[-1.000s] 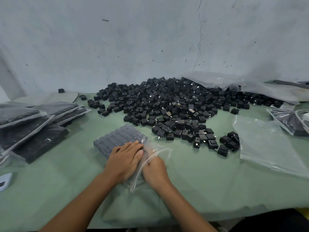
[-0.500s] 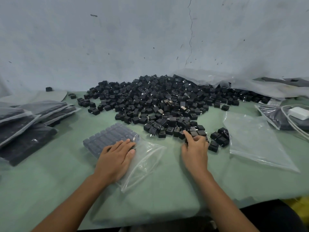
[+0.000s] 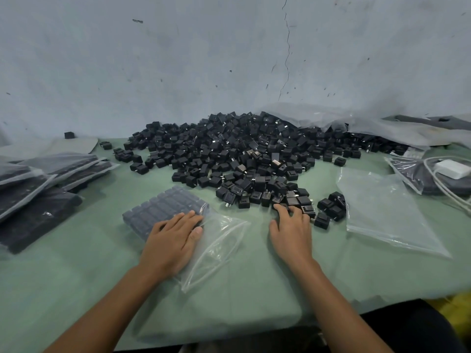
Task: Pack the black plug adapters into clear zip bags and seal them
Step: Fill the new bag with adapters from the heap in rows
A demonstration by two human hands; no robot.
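Left hand (image 3: 173, 240) lies flat, fingers straight, pressing the part-filled zip bag (image 3: 183, 217) to the green table (image 3: 76, 276); bag mouth (image 3: 224, 248) gapes toward the right hand, unsealed; packed adapters sit in neat rows at the bag's far end. Right hand (image 3: 291, 230) rests at the near edge of the loose adapter pile (image 3: 242, 159), just right of the bag, fingers curled over adapters there; whether any is actually gripped cannot be told. Judgement: step in hand is fetching more adapters for the bag; best gather several at once, prongs aligned, slide them in against the existing row, keep the left palm holding the bag steady; avoid snagging prongs on the film; empty bag (image 3: 382, 212) lies beyond the right hand, filled bags (image 3: 38, 189) left of the bag
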